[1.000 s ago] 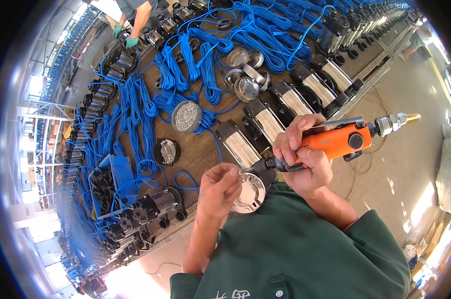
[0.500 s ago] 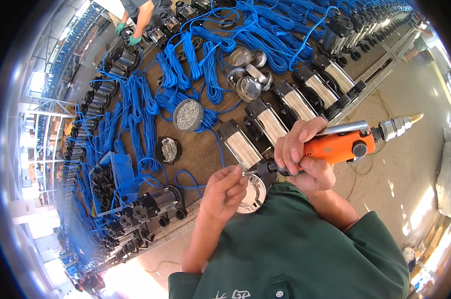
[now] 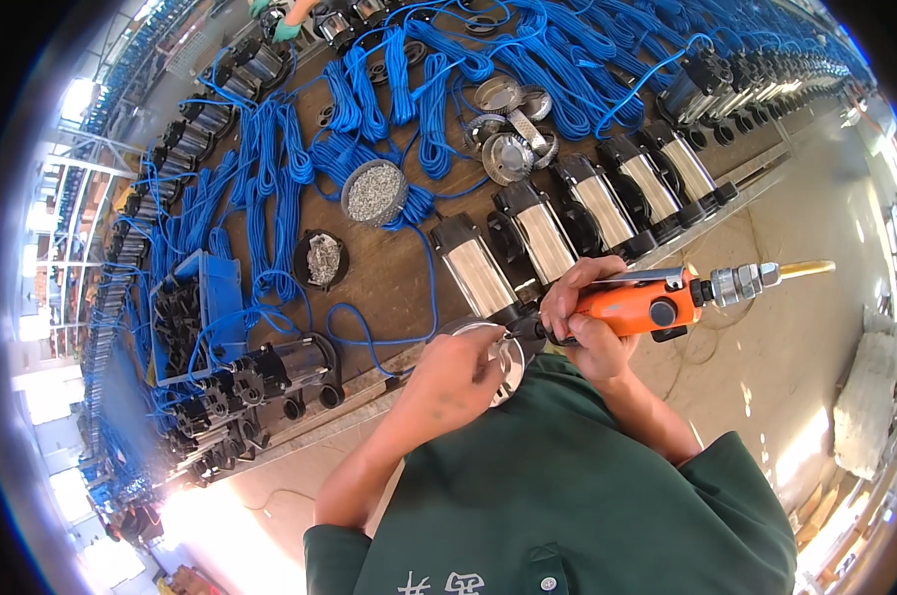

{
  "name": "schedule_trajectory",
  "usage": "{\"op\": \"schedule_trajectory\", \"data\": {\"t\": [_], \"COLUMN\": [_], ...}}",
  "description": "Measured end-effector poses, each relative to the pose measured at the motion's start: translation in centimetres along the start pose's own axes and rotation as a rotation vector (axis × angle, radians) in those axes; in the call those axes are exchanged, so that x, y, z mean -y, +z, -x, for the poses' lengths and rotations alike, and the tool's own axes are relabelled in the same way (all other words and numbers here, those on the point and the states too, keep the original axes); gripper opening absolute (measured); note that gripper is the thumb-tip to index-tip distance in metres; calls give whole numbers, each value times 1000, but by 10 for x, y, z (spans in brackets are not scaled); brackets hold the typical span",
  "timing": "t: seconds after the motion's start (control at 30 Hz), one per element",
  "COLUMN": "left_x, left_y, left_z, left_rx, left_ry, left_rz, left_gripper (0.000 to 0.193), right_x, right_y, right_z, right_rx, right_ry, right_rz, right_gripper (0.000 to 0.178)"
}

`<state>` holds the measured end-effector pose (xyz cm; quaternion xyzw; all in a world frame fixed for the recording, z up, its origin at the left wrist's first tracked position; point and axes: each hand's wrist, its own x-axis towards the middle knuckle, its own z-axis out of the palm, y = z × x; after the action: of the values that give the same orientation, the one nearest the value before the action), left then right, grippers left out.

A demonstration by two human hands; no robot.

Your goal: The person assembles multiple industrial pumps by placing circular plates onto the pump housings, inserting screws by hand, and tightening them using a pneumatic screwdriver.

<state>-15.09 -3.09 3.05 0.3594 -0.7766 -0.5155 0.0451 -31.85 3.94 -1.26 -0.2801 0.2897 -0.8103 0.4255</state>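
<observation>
My right hand [image 3: 589,322] is wrapped round an orange air screwdriver [image 3: 635,309] with a silver lever, held almost level. Its nose points left, toward the end of a motor-pump unit near my body. My left hand [image 3: 446,382] lies over a round pale metal end plate [image 3: 513,369], fingers bent and pinched close to the driver's tip. What sits between those fingertips is too small and covered to make out. A pump with a shiny steel barrel [image 3: 480,268] stands just beyond my hands on the bench.
More steel pumps [image 3: 545,238] stand in a row to the right. Blue cable coils [image 3: 399,84], mesh strainers [image 3: 508,157], a grey bowl of small metal parts [image 3: 375,191], a dark bowl [image 3: 322,260] and a blue crate [image 3: 210,297] share the bench. A co-worker's green-gloved hand [image 3: 288,30] shows far off.
My left hand has gone from the driver's tip to lying over the round plate, its back now turned up. The screwdriver has shifted slightly left. The co-worker has mostly left the view.
</observation>
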Motion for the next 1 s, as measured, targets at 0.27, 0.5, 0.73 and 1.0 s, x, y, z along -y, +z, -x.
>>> {"op": "schedule_trajectory", "data": {"t": [0.27,0.5,0.73,1.0], "left_x": [38,59,55,39], "left_y": [2,18,26,32], "left_z": [39,50,53,40], "left_rx": [-459,-369,-415,-390], "left_ry": [-152,-251,-207,43], "left_rz": [235,528,365,-329], "left_gripper": [54,74,85,108], "right_x": [1,3,-3,0], "right_y": [9,18,17,19], "right_z": [-2,-12,-9,-10], "right_rx": [110,352,268,214], "right_ry": [80,45,55,148], "right_rz": [243,483,362,326], "right_gripper": [32,32,31,34]}}
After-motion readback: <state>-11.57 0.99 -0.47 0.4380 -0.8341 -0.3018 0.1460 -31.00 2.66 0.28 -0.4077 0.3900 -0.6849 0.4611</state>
